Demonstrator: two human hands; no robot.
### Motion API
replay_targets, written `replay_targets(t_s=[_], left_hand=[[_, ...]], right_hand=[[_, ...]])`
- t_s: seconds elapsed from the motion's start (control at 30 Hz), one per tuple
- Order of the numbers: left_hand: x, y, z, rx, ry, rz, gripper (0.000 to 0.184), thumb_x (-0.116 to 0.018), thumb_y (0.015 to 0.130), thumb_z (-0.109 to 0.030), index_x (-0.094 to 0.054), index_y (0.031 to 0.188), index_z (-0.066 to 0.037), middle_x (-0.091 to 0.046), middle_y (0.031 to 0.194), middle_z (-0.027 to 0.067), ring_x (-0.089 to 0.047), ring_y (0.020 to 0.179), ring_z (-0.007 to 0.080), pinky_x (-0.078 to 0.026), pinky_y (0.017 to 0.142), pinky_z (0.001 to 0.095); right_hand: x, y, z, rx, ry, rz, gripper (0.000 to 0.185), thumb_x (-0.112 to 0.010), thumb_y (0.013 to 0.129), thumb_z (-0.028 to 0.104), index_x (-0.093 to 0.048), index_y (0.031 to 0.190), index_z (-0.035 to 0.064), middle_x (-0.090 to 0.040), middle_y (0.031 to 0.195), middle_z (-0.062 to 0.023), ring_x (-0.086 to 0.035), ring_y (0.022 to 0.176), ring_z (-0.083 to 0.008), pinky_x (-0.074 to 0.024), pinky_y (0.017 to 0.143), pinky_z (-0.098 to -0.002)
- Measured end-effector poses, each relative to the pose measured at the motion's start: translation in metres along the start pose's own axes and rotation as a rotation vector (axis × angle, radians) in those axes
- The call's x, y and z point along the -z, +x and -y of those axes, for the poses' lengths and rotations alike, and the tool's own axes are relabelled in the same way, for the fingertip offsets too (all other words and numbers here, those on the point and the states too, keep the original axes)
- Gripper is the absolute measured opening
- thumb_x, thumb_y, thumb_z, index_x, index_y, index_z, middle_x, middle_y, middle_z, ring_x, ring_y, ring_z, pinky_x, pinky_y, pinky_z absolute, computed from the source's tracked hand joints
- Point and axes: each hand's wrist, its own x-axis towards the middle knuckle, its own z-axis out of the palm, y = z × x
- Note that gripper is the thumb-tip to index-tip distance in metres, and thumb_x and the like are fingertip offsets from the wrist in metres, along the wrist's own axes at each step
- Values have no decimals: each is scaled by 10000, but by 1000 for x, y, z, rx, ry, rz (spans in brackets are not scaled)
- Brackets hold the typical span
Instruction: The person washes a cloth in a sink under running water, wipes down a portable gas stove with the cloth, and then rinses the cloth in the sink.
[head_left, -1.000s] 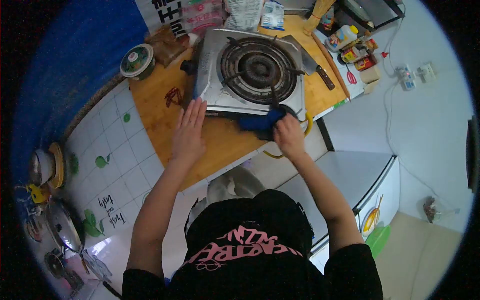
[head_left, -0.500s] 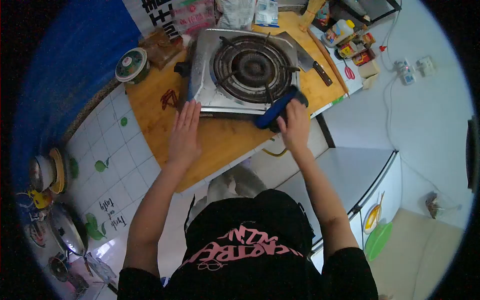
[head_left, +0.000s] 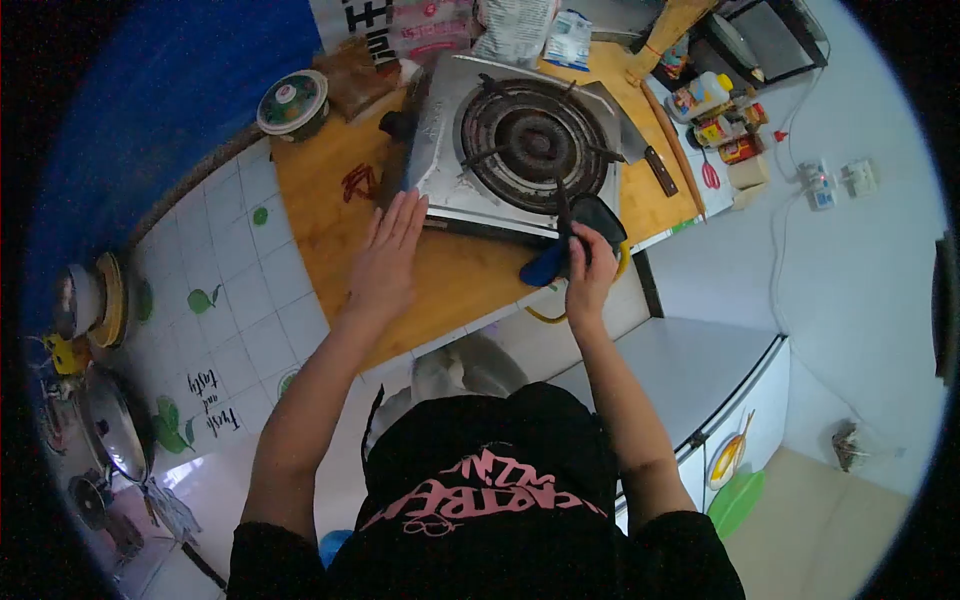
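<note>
The right hand [head_left: 592, 268] is closed, its fingers and thumb gripping a blue-and-black cloth [head_left: 543, 269] at the near right corner of the gas stove [head_left: 520, 145]. The left hand [head_left: 388, 268] is open and grasps nothing, its extended fingers against the stove's near left corner. The stove stands on a wooden bench [head_left: 455, 272]; a dark-handled knife [head_left: 660, 172] lies to its right, a lidded tub [head_left: 293, 103] to its left.

Silver stove [head_left: 442, 150] (burner [head_left: 540, 146] nearly black), blue and black cloth [head_left: 543, 268], tan board [head_left: 325, 215], white green-leafed tiles [head_left: 232, 262]

Head-worn camera, high, facing forward and down
</note>
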Motion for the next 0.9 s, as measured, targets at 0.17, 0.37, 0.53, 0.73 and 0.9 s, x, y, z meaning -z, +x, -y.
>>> replay_targets(t_s=[0.17,0.37,0.53,0.73,0.9], left_hand=[[-2,0,5,-11,-20,-26,789,-507,679,19,-216,1407,-62,-224,1469,74,-201,1361,210,-164,1112,387],[-8,-2,6,-13,-30,-37,762,-501,699,18,-222,1404,-59,-220,1470,77,-202,1359,218,-168,1109,394],[-13,-1,12,-31,-9,-32,763,-512,704,8,-217,1405,-58,-219,1468,88,-194,1362,227,-163,1108,403],[-12,-1,9,-28,-28,-59,780,-529,698,3,-214,1407,-64,-215,1469,87,-191,1362,227,-167,1107,407],[-4,-2,7,-20,-33,-15,807,-548,680,5,-214,1410,-75,-216,1469,71,-187,1365,211,-160,1111,401]], right_hand=[[10,-1,5,135,-319,51,588,-632,752,100,-429,1304,108,-454,1316,-110,-417,1196,-301,-277,1003,-442],[20,-5,-8,285,-482,116,424,-530,791,8,-518,1210,72,-526,1239,-96,-465,1157,-304,-301,1020,-432],[9,-24,26,25,-148,-7,221,-513,836,20,-571,1049,26,-610,975,-124,-574,872,-278,-433,816,-341],[-47,-22,46,76,-87,72,366,-553,810,36,-504,1169,-16,-539,1138,-207,-490,1071,-383,-383,942,-408],[-44,-20,33,310,-337,232,402,-559,774,6,-499,1172,-9,-515,1180,-198,-457,1128,-380,-374,958,-431]])
